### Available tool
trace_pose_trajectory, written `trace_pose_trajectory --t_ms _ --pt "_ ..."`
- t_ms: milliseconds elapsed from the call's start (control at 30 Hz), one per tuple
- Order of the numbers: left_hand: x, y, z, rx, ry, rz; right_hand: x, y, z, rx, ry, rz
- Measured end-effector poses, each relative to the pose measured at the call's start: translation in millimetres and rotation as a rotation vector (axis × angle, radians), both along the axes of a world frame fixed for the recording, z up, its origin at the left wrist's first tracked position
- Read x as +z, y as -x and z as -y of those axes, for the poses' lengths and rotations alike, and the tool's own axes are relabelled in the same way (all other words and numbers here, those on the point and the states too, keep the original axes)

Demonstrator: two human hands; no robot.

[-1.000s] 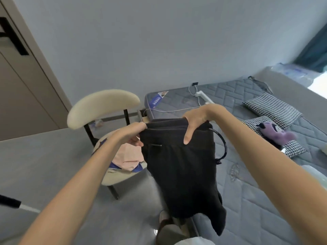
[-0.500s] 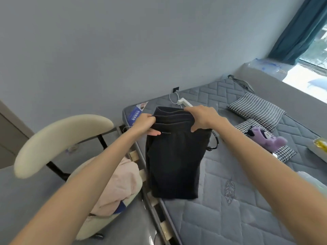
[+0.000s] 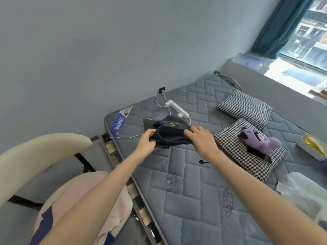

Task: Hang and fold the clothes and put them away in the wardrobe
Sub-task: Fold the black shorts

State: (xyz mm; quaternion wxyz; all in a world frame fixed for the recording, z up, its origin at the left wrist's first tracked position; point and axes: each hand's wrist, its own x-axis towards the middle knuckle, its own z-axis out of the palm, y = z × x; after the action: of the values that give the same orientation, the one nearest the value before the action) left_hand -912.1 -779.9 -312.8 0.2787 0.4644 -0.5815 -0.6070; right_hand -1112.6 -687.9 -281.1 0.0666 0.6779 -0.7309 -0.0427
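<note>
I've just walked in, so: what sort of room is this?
Probably a bedroom: a bare quilted mattress, two checked pillows, and a plush toy lying on one.

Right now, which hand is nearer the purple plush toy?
Right. The right hand is on the dark garment at the end toward the purple plush toy; the left hand grips the far end.

A black folded fabric garment (image 3: 169, 134) with yellow-green stitched lettering on its top layer sits bunched in thick folds at the 11 o'clock corner of the grey quilted mattress (image 3: 194, 191). The left hand (image 3: 146, 144) grips its 9 o'clock end and the right hand (image 3: 201, 140) holds its 3 o'clock end. A pale pink soft garment (image 3: 92, 190) with a navy patch lies heaped on the cream chair (image 3: 35, 156), at 7 o'clock from the black one.
</note>
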Motion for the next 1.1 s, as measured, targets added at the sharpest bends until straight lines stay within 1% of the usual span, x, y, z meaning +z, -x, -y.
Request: trace_pose_trajectory --t_ms 100,233,367,500,633,800,867,933,1000,1100 --pt "-73.3 0.0 -19.8 -0.003 -0.091 0.072 -65.1 -2.8 -20.2 -0.012 -0.122 0.019" --pt "-165.8 -10.0 -66.0 -0.074 -0.192 0.221 -141.2 -11.0 -58.9 -0.025 -0.331 0.064" --pt "-227.9 -24.6 -119.8 -0.146 -0.236 0.375 -196.6 -24.8 -106.6 -0.047 -0.492 0.137" --pt "-260.0 -36.6 -156.1 -0.211 -0.288 0.478 -229.9 -32.4 -141.4 -0.055 -0.601 0.204" --pt "-276.1 -46.9 -188.7 -0.258 -0.392 0.537 -251.1 -38.1 -169.6 -0.01 -0.713 0.248" --pt "-284.9 -52.4 -223.6 -0.339 -0.522 0.67 -264.0 -46.1 -187.6 0.076 -0.945 0.358" --pt "-286.8 -52.4 -229.0 -0.31 -0.601 0.654 -269.5 -44.1 -188.5 0.076 -0.98 0.414" --pt "-288.0 -51.6 -226.6 -0.268 -0.642 0.613 -273.8 -37.5 -184.2 0.079 -0.985 0.45" --pt "-287.7 -48.9 -216.7 -0.219 -0.713 0.528 -276.2 -27.3 -175.1 0.059 -0.987 0.472" --pt "-288.6 -41.3 -194.0 -0.111 -0.884 0.373 -281.8 -8.4 -152.8 -0.014 -0.965 0.513"
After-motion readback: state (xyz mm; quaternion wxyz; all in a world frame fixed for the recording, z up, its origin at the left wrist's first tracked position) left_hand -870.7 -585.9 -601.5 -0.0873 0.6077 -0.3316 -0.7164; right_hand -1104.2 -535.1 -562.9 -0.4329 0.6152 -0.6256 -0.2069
